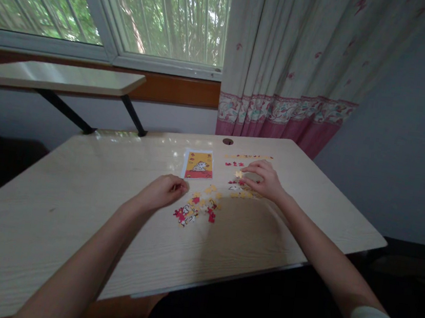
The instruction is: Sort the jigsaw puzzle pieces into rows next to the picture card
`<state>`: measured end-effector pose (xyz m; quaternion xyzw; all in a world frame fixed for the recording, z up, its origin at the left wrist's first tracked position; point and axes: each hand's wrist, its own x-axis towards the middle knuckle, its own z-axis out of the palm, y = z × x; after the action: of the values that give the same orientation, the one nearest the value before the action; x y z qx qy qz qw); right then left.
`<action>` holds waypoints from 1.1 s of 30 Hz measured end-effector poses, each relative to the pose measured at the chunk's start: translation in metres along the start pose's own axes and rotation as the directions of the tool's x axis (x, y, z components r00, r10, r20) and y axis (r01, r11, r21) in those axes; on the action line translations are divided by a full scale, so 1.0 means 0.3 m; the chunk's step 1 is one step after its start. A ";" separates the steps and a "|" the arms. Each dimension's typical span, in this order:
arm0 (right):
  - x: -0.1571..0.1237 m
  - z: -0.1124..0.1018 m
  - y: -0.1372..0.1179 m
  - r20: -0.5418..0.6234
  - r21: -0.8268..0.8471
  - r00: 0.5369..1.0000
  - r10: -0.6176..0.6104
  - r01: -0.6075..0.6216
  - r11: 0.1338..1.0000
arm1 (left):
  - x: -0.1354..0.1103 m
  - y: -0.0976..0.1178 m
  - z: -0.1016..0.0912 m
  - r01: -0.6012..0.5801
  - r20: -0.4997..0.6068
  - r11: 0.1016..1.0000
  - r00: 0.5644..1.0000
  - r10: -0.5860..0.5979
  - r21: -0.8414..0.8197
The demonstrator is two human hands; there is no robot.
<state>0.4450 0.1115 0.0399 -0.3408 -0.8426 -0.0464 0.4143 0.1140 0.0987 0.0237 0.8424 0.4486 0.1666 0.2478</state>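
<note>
Between the thumb and fingers of my right hand (264,180) is a pale yellow jigsaw puzzle piece (239,174), held just over the table. My left hand (164,191) is curled with its fingertips together, left of a loose pile of puzzle pieces (194,208) in red, yellow and white; whether it pinches anything is hidden. Behind the pile lies a picture card (199,165) showing a white animal on yellow and red. Sorted rows of pieces, among them small red pieces (234,164), lie to the right of the card, near my right hand.
The pale wooden table (111,229) has a round cable hole (228,142) at its back edge. A raised shelf (63,76) on black legs stands at the back left. A curtain (276,84) hangs behind the table, beside a barred window (168,14).
</note>
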 end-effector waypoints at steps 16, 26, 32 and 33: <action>-0.282 -0.261 0.212 0.317 -0.025 0.879 0.355 -0.367 0.930 | -0.016 0.053 0.011 -0.025 0.220 0.997 0.975 0.040 -0.072; -0.341 -0.246 0.233 0.391 -0.043 0.854 0.343 -0.355 0.934 | -0.018 0.054 0.011 -0.035 0.222 0.993 0.973 0.060 -0.113; -0.342 -0.256 0.239 0.390 -0.025 0.854 0.345 -0.365 0.931 | -0.022 0.071 0.010 -0.003 0.214 0.966 0.975 0.060 -0.257; -0.337 -0.262 0.239 0.398 -0.022 0.847 0.351 -0.374 0.927 | -0.024 0.080 0.006 0.016 0.223 0.955 0.973 0.053 -0.297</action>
<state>0.5842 0.0837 0.0027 -0.4842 -0.8300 0.1262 0.2464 0.1271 0.0808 0.0352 0.8133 0.3790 0.1365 0.4198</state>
